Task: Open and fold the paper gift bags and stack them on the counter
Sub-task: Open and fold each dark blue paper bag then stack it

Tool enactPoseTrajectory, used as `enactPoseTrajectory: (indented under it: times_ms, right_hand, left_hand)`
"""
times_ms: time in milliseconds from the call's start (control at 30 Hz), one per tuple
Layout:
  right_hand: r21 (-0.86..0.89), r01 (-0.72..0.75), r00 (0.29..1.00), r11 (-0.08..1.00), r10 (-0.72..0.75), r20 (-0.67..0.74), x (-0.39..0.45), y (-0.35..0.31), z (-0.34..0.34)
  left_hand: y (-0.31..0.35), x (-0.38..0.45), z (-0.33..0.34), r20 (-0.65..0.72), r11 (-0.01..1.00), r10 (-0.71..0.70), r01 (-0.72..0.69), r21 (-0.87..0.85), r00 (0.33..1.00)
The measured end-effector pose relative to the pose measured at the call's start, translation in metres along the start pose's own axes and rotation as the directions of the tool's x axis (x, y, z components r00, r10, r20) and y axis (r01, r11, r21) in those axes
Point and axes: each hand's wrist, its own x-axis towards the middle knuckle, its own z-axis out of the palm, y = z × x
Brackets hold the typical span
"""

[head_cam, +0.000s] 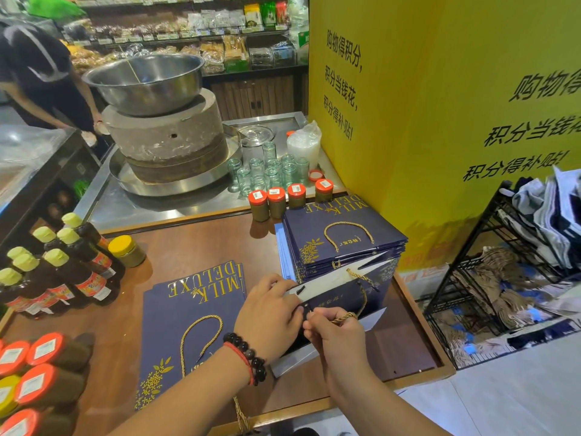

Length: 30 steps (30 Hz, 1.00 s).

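A navy paper gift bag [341,289] with a white inside and gold rope handles stands partly opened on the brown counter [195,247], in front of me. My left hand [267,313] grips its upper left rim. My right hand [333,332] pinches the near rim beside a gold handle. Behind the bag lies a thick stack of flat navy bags [342,234]. To the left, a small pile of folded navy bags [188,322] printed "MILK DELUXE" lies flat on the counter.
Dark sauce bottles [63,269] and red-lidded jars [41,366] crowd the counter's left side. Several red-lidded jars [276,199] stand behind the stack. A stone mill with a steel bowl [157,121] and glass jars sit beyond. A black wire rack [509,278] stands right. A person stands far left.
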Motion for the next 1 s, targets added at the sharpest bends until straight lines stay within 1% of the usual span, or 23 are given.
enactPoseTrajectory:
  times_ms: [167, 300, 433, 700, 867, 1000]
  right_hand:
    - [0.01, 0.013, 1.0, 1.0, -0.013, 0.001, -0.0013, 0.0026, -0.0009]
    - [-0.037, 0.035, 0.999, 0.999, -0.035, 0.01, -0.0005, 0.0021, -0.0005]
    - [-0.043, 0.028, 1.0, 0.999, -0.028, 0.003, -0.0004, 0.0034, -0.0004]
    - [-0.097, 0.048, 0.999, 0.994, -0.047, 0.007, -0.0022, 0.004, -0.0022]
    - [-0.103, 0.063, 0.998, 0.993, -0.066, -0.023, -0.0013, 0.0035, -0.0035]
    - [-0.157, 0.058, 0.998, 0.986, -0.056, 0.019, -0.0031, 0.0019, -0.0029]
  left_hand:
    - [0.0002, -0.0006, 0.0006, -0.038, 1.0, 0.017, -0.017, 0.003, 0.999]
    - [-0.0001, -0.001, 0.0023, -0.046, 1.0, 0.026, -0.026, 0.001, 0.999]
    - [-0.0005, -0.0012, 0.0034, -0.054, 0.999, 0.033, -0.033, 0.004, 0.998]
    - [-0.0008, -0.0024, 0.0, 0.006, 1.0, 0.02, -0.02, -0.003, 1.0]
    - [0.0039, -0.0033, -0.0039, 0.012, 0.999, 0.032, -0.032, -0.006, 0.999]
    - [0.0061, -0.0047, -0.0064, 0.059, 0.999, 0.033, -0.032, -0.02, 0.998]
